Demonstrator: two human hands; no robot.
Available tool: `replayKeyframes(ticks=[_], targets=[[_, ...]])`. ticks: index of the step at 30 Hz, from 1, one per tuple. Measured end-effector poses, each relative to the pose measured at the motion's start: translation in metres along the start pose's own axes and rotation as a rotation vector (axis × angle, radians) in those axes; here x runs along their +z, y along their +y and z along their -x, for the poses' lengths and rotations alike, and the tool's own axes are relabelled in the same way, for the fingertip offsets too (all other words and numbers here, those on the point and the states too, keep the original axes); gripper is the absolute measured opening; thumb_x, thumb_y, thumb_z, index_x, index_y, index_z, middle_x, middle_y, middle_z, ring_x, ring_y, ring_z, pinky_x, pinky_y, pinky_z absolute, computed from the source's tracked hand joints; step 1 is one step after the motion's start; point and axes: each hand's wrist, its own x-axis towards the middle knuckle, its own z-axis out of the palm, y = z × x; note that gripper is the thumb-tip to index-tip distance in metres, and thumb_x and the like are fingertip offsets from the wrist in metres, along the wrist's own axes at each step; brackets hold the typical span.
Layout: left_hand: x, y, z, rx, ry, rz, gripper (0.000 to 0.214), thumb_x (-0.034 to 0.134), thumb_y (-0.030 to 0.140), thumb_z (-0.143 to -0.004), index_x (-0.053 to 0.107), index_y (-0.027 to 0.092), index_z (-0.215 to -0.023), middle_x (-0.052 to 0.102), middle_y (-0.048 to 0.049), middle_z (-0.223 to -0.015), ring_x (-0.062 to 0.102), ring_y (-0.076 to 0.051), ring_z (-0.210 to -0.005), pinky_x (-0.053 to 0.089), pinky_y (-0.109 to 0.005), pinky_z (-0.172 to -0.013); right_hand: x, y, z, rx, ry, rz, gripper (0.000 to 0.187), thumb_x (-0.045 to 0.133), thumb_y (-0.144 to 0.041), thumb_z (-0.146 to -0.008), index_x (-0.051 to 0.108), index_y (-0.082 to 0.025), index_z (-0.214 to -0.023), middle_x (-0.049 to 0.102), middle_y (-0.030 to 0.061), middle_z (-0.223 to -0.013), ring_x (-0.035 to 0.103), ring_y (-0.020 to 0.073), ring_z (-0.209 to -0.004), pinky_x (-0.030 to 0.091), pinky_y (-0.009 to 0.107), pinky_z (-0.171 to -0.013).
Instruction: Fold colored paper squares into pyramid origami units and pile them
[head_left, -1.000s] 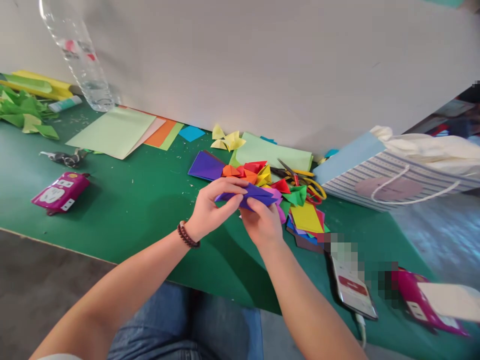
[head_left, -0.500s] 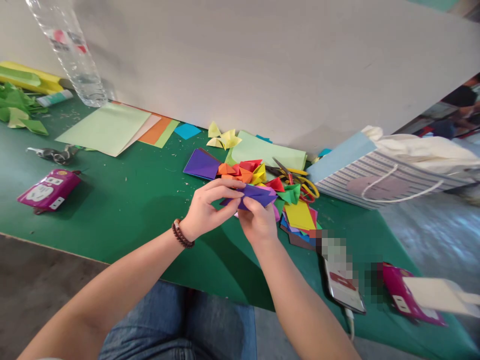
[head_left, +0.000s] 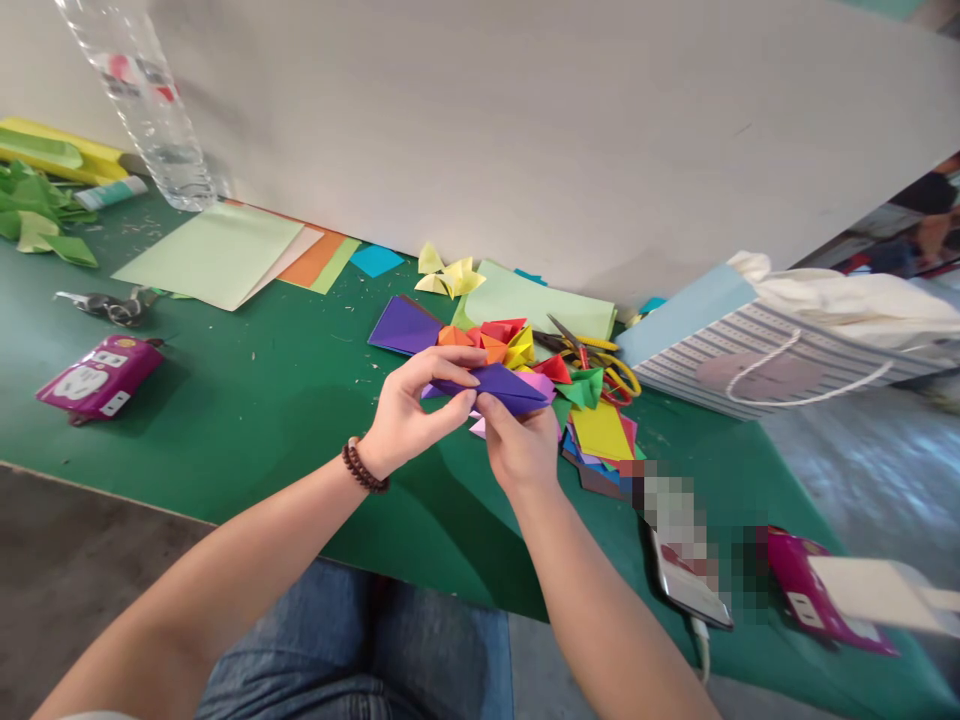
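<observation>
A folded piece of purple origami paper [head_left: 506,386] is held above the green table between both hands. My left hand [head_left: 427,400] pinches its left end between thumb and fingers. My right hand [head_left: 520,440] grips it from below, the thumb pressed on its near face and the other fingers mostly hidden behind. Just beyond the hands lie folded orange paper pieces [head_left: 457,337], a red piece [head_left: 553,370] and a green piece [head_left: 583,387]. A stack of purple square paper [head_left: 405,326] rests to the left of these.
Scissors [head_left: 574,343] lie behind the folded pieces, near a striped paper bag [head_left: 750,350]. Yellow-topped coloured squares [head_left: 600,432] and a phone [head_left: 686,570] are to the right. Tissue packs [head_left: 101,378] sit at both sides. A plastic bottle [head_left: 150,110] stands at the back left.
The purple paper has turned a little in the hands, showing a smoother face. My left fingers have shifted slightly along its left end, and the right thumb has moved left.
</observation>
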Motion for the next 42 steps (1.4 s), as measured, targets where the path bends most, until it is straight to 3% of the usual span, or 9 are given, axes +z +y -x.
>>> replayKeyframes(ticks=[12,19,28,34,42], targets=[[-0.0019,0.0008,-0.0036,0.070,-0.037,0.066,0.010,0.067,0.014,-0.081,0.067,0.019,-0.090,0.063,-0.0091,-0.118,0.061,-0.023,-0.114,0.050,-0.041,-0.099,0.0069,-0.0014,0.0019,0.059,0.006,-0.136,0.029,0.085,-0.034,-0.057,0.073,-0.026,-0.082,0.075,-0.0014,-0.087,0.068,0.0186,-0.085,0.056,0.037,-0.083],[-0.0023,-0.0016,-0.0030,-0.010,-0.053,0.161,0.002,0.067,0.019,-0.083,0.066,0.019,-0.084,0.061,-0.0084,-0.122,0.062,-0.023,-0.110,0.051,-0.042,-0.097,0.0068,-0.0004,0.0016,0.087,0.004,-0.155,0.028,0.086,-0.034,-0.056,0.073,-0.026,-0.079,0.075,-0.0015,-0.088,0.068,0.0190,-0.088,0.056,0.037,-0.085],[-0.0026,0.0023,-0.0039,-0.056,-0.082,0.185,0.011,0.066,0.024,-0.085,0.061,0.018,-0.078,0.059,-0.0082,-0.128,0.060,-0.023,-0.114,0.051,-0.044,-0.097,0.0060,0.0019,0.0012,0.095,0.005,-0.104,0.029,0.086,-0.038,-0.055,0.072,-0.026,-0.079,0.075,-0.0015,-0.085,0.068,0.0194,-0.084,0.057,0.039,-0.081],[-0.0032,0.0017,-0.0055,-0.093,-0.048,0.228,0.014,0.066,0.025,-0.085,0.059,0.018,-0.075,0.058,-0.0080,-0.130,0.059,-0.023,-0.116,0.050,-0.044,-0.098,0.0055,0.0013,0.0016,0.099,-0.039,-0.077,0.028,0.082,-0.039,-0.060,0.072,-0.025,-0.082,0.075,0.0006,-0.089,0.068,0.0225,-0.090,0.054,0.043,-0.087],[-0.0056,0.0034,-0.0065,-0.116,-0.058,0.179,0.010,0.070,0.023,-0.081,0.061,0.018,-0.081,0.057,-0.0103,-0.132,0.058,-0.023,-0.116,0.050,-0.040,-0.097,0.0056,-0.0017,0.0022,0.060,-0.035,-0.087,0.019,0.079,-0.036,-0.065,0.075,-0.026,-0.081,0.075,-0.0004,-0.088,0.068,0.0216,-0.090,0.053,0.041,-0.087]])
